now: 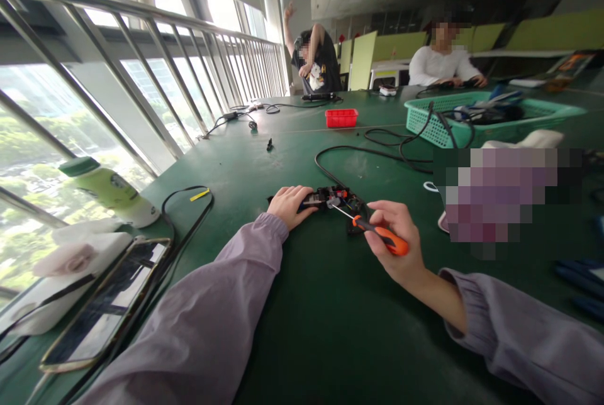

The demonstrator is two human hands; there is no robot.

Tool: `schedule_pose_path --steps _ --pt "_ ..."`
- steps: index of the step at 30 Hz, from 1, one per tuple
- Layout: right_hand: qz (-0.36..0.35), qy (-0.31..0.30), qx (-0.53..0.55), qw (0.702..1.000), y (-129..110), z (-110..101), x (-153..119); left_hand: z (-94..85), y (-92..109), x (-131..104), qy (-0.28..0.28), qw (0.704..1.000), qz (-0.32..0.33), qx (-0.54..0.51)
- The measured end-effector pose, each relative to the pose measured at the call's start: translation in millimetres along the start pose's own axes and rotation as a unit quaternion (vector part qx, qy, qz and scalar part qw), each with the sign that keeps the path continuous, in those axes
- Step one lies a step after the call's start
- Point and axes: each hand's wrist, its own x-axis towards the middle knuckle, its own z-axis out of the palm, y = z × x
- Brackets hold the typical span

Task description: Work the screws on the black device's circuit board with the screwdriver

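Note:
A black device with its inside exposed [325, 196] lies on the green table, a black cable running from it toward the right. My left hand [291, 205] is closed around the device's left end and holds it against the tabletop. In my right hand [399, 232] is an orange and black screwdriver [389, 238], gripped by its handle. Its thin metal shaft points left, and the tip reaches the exposed parts near the middle of the device. A small dark piece [355, 226] lies just below the device; my fingers partly hide the right end.
Beyond the device stands a red tray [341, 118], with a green basket [443, 125] of tools to its right. A phone [108, 304], a strap and a bottle [111, 191] lie at left beside the railing. Two people sit across the table.

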Motion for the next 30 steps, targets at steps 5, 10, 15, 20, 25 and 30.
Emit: schedule_pose_path --steps 5,10,15,20,25,30 --pt "0.002 0.029 -0.007 1.0 -2.0 1.0 0.0 0.3 -0.3 -0.4 0.007 1.0 0.009 0.006" --pt "-0.038 0.015 0.035 0.999 2.5 0.8 -0.4 1.4 -0.2 -1.6 0.013 1.0 0.008 0.016" --pt "-0.027 -0.034 -0.037 0.998 -0.1 -3.7 -0.4 0.4 0.9 -1.8 0.011 1.0 0.001 0.02" --pt "-0.028 0.024 -0.01 0.999 -0.8 -1.1 -1.7 0.6 1.1 -1.9 0.011 1.0 0.0 0.02" --pt "-0.007 0.006 -0.017 1.0 -0.7 -1.8 -0.2 0.9 1.3 -2.0 0.013 1.0 0.002 0.022" --pt "-0.001 0.022 -0.015 1.0 -1.3 -0.6 -1.3 0.5 1.4 -1.9 0.008 1.0 -0.001 0.021"
